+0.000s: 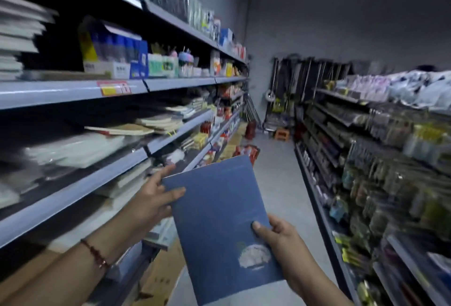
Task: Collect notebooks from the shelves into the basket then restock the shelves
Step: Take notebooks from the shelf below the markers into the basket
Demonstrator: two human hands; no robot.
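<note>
- Head view: blue notebook (217, 218) held mid-aisle, in front of the left shelves (73, 91), clear of them.
- Left hand (153, 198) grips its upper left edge — thumb on the cover, fingers behind.
- Right hand (275, 235) pinches the right edge, thumb on top.
- Stacked notebooks (146, 125) lie on the middle shelf; frame is motion-blurred.
</note>
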